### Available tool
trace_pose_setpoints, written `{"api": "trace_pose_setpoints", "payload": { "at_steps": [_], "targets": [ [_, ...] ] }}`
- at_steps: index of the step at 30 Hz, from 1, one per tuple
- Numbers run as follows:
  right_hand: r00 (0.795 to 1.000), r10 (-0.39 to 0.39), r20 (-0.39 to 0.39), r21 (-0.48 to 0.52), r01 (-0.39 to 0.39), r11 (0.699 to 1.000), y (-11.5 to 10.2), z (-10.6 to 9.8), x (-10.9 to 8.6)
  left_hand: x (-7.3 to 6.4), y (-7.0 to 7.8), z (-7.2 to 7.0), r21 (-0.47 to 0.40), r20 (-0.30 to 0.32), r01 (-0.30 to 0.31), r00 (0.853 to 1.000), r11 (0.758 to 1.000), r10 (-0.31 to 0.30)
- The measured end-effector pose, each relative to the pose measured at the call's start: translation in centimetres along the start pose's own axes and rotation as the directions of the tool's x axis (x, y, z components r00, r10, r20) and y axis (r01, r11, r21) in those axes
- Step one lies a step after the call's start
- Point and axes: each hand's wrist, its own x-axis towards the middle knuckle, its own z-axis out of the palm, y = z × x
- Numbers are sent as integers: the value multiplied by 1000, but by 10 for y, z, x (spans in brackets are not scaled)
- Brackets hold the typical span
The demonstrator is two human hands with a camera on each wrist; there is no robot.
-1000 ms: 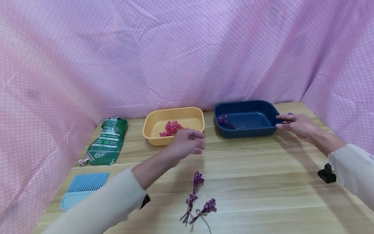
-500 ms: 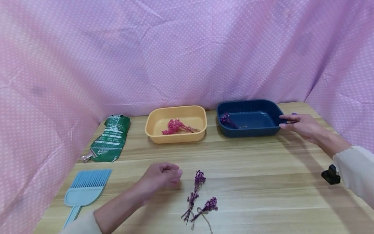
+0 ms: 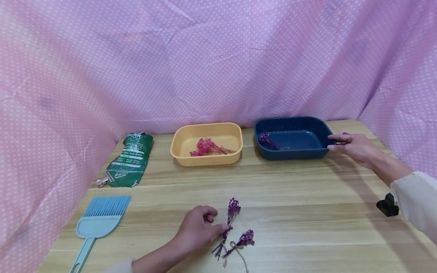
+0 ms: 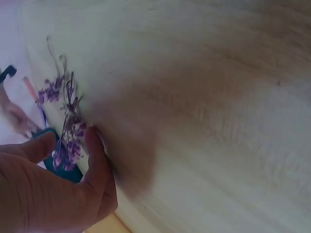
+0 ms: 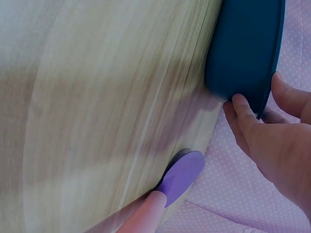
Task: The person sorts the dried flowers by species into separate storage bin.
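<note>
My left hand (image 3: 199,227) is over the table beside a bunch of dried purple flowers (image 3: 233,206), its thumb tip overlapping the stems in the head view. In the left wrist view, the purple flowers (image 4: 72,148) show between thumb and fingers, which are apart. A shorter purple bunch (image 3: 246,238), tied with twine, lies just to the right. At the back right, my right hand (image 3: 358,149) touches the end of a dark blue container (image 3: 290,154). Its fairly straight fingers (image 5: 245,114) rest against the end wall, thumb at the rim.
A yellow container (image 3: 208,161) holds pink dried flowers (image 3: 206,146). More purple flowers (image 3: 265,139) lie in the blue one. At left are a clipped green bag (image 3: 131,161) and a light blue brush (image 3: 99,225). Beyond my right hand lies a purple oval-headed thing (image 5: 184,174) with a pink handle.
My left hand has come back from the yellow container, down toward the purple flowers, uncovering the pink flowers. My right hand stays at the blue container. The head view has shifted slightly.
</note>
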Motion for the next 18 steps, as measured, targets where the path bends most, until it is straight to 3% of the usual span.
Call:
{"api": "trace_pose_setpoints", "payload": {
  "at_steps": [3, 6, 9, 12, 15, 18],
  "targets": [
    [1000, 5, 4, 0, -5, 1000, 0, -1, 0, 0, 0, 5, 195, -20, -65, 997, 979, 70],
    [1000, 9, 7, 4, -9, 1000, 0, 0, 0, -2, 0, 10, 364, -30, -122, 989, 923, 143],
    [1000, 9, 7, 13, -9, 1000, 1, 0, 0, -5, -1, 13, 465, -20, -194, 973, 864, 230],
    [1000, 3, 3, 19, -3, 1000, 2, 0, 1, -5, -1, 12, 497, 7, -259, 955, 828, 295],
    [1000, -3, -1, 25, 3, 1000, 2, 0, 1, -3, -2, 8, 492, 33, -298, 945, 818, 325],
    [1000, -4, 0, 12, 4, 1000, 1, 0, 1, -1, -1, 3, 441, 56, -297, 951, 847, 304]
  ]
}}
